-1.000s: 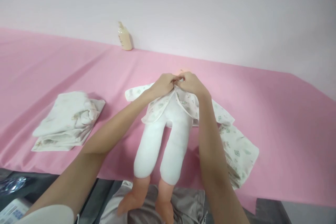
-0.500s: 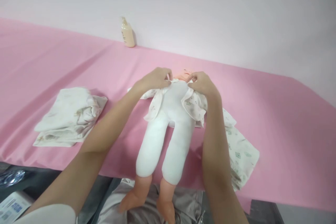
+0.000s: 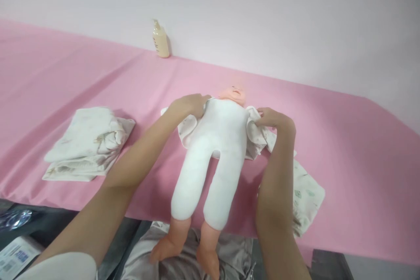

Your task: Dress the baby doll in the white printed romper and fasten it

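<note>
A baby doll (image 3: pixel 215 148) with a white cloth body lies face up on the pink sheet (image 3: pixel 344 148), its bare feet over the near edge. A printed white jacket (image 3: pixel 254 135) lies spread open under its torso. My left hand (image 3: pixel 188 104) grips the jacket's left flap beside the doll's shoulder. My right hand (image 3: pixel 274 119) pinches the right flap and holds it away from the doll's side. The doll's chest is uncovered.
A pile of folded white baby clothes (image 3: pixel 87 142) lies to the left. Another printed garment (image 3: pixel 306 194) lies under my right forearm. A cream pump bottle (image 3: pixel 160 39) stands at the wall. Grey fabric (image 3: pixel 229 256) hangs below the doll's feet.
My hands were together at the doll's neck on the jacket's front. They have moved apart, pulling the two flaps out to the sides and baring the white torso.
</note>
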A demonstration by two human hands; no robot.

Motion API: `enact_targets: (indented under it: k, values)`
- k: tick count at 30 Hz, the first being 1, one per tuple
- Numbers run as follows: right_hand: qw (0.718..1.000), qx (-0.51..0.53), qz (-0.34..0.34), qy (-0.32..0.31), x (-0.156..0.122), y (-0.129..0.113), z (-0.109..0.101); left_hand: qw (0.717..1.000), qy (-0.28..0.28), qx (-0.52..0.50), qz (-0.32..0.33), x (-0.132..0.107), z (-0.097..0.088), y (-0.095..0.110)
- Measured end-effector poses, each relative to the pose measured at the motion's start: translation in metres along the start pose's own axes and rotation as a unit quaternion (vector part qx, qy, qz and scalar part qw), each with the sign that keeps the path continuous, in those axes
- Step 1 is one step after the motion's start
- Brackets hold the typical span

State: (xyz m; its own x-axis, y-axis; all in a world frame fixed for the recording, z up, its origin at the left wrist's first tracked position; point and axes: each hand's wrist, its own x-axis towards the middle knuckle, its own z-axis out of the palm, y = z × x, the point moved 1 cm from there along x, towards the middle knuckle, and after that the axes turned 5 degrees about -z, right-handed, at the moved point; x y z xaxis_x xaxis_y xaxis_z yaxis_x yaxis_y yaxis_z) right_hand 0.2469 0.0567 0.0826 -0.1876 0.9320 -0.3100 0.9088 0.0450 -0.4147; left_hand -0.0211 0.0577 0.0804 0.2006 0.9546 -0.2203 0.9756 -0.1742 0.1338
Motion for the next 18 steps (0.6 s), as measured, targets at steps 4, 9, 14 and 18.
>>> enact_targets:
  k: [4, 9, 14, 18]
  values:
    - [0.999, -0.009, -0.043, -0.016, 0.009, 0.000, 0.006, 1.000, -0.020, 0.016, 0.009, 0.010, 0.009, 0.000]
    - [0.998, 0.022, -0.057, 0.022, 0.017, 0.006, 0.011, 0.999, 0.021, 0.043, 0.013, 0.014, 0.011, -0.001]
    - [0.964, 0.124, 0.027, 0.233, 0.022, 0.011, 0.009, 0.990, 0.107, 0.083, -0.027, 0.010, 0.012, 0.005]
    - [0.848, 0.128, 0.092, 0.506, 0.006, 0.016, -0.005, 0.985, 0.152, 0.074, 0.024, -0.018, -0.002, 0.026]
